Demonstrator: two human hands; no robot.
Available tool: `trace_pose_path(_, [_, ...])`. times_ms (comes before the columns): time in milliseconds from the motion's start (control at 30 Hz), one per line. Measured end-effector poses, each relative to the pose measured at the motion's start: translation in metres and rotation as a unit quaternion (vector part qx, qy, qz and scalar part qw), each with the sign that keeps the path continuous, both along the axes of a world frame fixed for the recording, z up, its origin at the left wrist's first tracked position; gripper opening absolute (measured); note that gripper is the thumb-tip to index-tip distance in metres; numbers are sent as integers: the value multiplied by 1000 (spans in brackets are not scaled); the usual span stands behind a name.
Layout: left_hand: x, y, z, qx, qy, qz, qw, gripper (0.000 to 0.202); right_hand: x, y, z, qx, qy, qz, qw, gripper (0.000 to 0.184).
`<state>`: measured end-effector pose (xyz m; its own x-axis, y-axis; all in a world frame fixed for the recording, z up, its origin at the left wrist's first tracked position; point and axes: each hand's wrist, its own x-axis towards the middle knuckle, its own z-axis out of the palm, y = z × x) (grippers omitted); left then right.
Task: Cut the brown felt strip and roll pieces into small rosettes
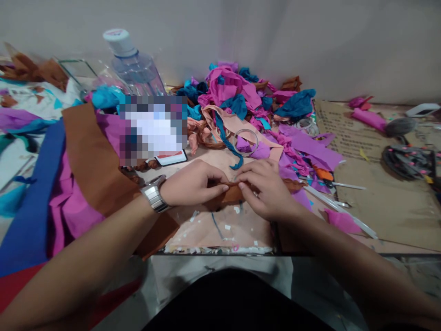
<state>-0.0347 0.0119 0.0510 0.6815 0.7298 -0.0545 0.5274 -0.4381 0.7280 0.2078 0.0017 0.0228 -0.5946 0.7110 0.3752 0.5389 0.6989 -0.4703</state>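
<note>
Between my two hands runs a strip of brown crepe paper [231, 194], its upper edge gathered or folded over. My left hand [191, 183], with a metal watch [155, 194] at the wrist, pinches it between thumb and fingers. Close beside it, my right hand [265, 187] grips the same strip with its thumb and fingertips. One end of the strip sticks out past the right hand. Just above the fingers lies a twisted teal paper strand [223, 133], near a clear tape roll [245, 141]. Under the hands is a pale, paint-marked board [206, 230].
Crumpled pink, teal and brown paper [230, 87] is heaped against the wall. A large plastic bottle [138, 69] stands at the back left, near a phone [172, 157]. Long brown [93, 156] and blue paper sheets [37, 202] hang at left. Cardboard [379, 202] and white sticks [341, 209] lie right.
</note>
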Motion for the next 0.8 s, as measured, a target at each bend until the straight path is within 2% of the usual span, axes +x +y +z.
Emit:
trace_pose_path(267, [2, -1, -6, -45, 3, -11, 999, 27, -4, -2, -1, -15, -29, 15, 999, 14])
trace_pose_path(400, [1, 0, -8, -64, -4, -6, 998, 28, -5, -2, -3, -15, -19, 11, 1000, 10])
trace_pose_path(633, [1, 0, -11, -89, -8, 9, 996, 27, -6, -2, -4, 2, 4, 12, 1000, 12])
trace_pose_path(800, [0, 1, -11, -118, -25, -14, 993, 30, -5, -2, -4, 33, -8, 22, 999, 16])
